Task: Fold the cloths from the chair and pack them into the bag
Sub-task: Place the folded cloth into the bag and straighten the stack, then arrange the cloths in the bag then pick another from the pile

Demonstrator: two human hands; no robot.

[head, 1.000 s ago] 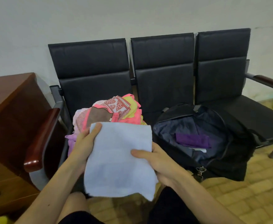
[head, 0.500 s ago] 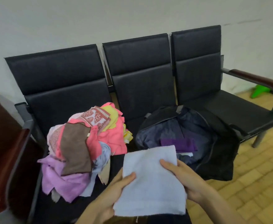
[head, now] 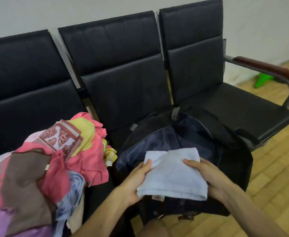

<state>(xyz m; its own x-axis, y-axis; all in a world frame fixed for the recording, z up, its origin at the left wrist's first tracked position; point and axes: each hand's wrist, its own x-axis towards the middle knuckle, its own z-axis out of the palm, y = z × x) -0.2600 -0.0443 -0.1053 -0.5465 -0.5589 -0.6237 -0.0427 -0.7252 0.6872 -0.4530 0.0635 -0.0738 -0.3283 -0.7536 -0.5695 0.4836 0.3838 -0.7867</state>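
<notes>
Step in hand: packing. The folded light-blue cloth [head: 173, 175] is a flat rectangle with several layers showing at its near edge, so I judge the folding of this piece finished. Left hand [head: 137, 183] grips its left edge and right hand [head: 207, 177] its right edge, thumbs on top and fingers curled beneath. The cloth sits between the hands, directly over the mouth of the open dark bag [head: 159, 141], whose navy lining shows just beyond the fingers. I cannot tell whether it is touching the lining. Unfolded cloth pile [head: 54, 159] lies left of the left hand, on the black chair [head: 239, 103]. The next move likely calls for lowering the cloth level into the bag and letting go with both hands together so the fold holds, then reaching left for another piece. Many cloths remain, so the task looks far from finished.
</notes>
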